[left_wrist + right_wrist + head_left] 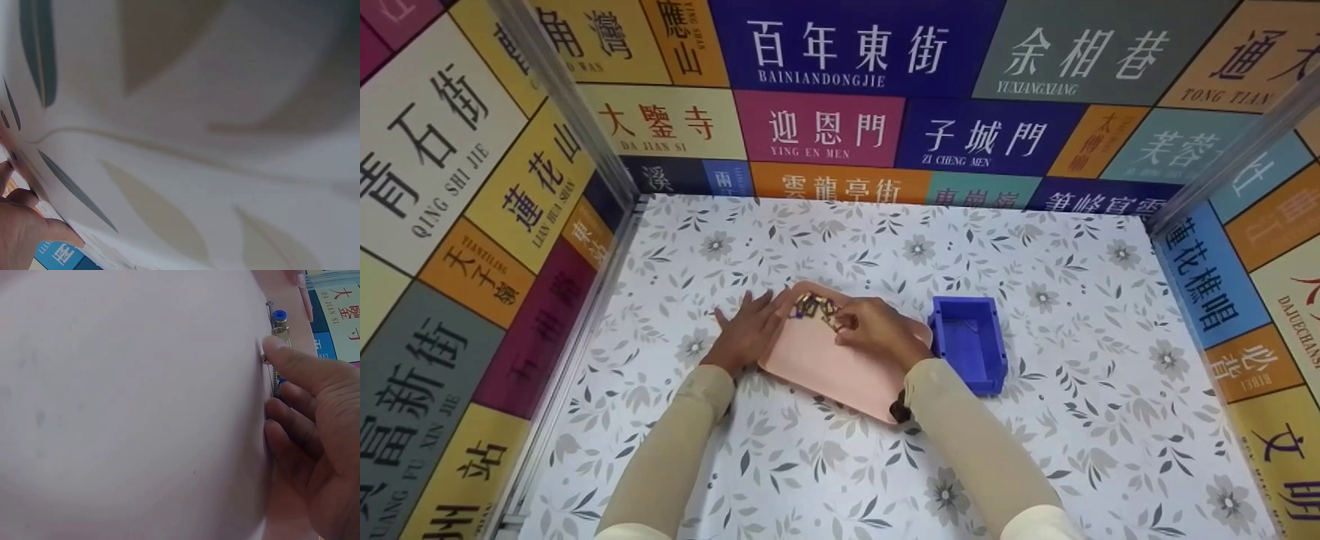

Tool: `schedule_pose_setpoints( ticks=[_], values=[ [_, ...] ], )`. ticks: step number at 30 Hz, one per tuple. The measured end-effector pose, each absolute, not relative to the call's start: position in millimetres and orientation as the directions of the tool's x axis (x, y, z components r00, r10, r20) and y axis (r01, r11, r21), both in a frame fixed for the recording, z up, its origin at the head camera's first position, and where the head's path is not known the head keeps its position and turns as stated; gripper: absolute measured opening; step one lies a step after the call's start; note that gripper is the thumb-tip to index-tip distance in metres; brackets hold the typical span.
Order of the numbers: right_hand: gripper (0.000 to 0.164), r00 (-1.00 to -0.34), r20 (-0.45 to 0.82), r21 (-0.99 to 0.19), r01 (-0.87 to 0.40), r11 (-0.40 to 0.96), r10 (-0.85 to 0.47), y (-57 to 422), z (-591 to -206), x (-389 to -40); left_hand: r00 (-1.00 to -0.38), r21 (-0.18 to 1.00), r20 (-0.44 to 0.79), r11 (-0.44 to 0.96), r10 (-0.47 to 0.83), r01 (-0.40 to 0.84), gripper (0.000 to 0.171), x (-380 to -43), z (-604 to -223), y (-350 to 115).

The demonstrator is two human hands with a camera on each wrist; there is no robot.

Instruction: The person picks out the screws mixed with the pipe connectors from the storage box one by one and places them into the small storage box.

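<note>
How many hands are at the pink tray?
2: the left hand at the left edge of the tray, the right hand over it, at the small metal parts.

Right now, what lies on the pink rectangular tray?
On the tray, near its far edge: a cluster of small brass-coloured metal pieces, at least one with a blue ring. The right-hand grip covers part of the tray; whatever lies beneath it cannot be seen.
</note>
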State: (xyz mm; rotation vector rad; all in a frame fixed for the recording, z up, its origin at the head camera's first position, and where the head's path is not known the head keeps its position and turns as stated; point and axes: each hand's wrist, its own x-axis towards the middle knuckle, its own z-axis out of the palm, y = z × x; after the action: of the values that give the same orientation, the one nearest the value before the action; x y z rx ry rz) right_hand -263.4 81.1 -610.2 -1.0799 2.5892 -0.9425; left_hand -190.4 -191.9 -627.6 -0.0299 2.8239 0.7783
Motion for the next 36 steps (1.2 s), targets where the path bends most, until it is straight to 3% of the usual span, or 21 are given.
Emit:
schedule_pose_setpoints(
  ticks=[21,36],
  values=[
    [0.005,-0.768,-0.031,-0.566,-0.514,0.645,-0.639,79.1,-612.5,-261.9,-0.980,0.481,-0.186,0.876,0.069,-0.030,0.055,-189.3,-626.6,-192.3],
    [0.007,-0.768,-0.048,-0.586,-0.497,0.640,-0.639,79.2,-607.2,-262.3,-0.982,0.497,-0.181,0.867,0.059,-0.039,0.055,-188.9,-626.0,-192.8]
  ],
)
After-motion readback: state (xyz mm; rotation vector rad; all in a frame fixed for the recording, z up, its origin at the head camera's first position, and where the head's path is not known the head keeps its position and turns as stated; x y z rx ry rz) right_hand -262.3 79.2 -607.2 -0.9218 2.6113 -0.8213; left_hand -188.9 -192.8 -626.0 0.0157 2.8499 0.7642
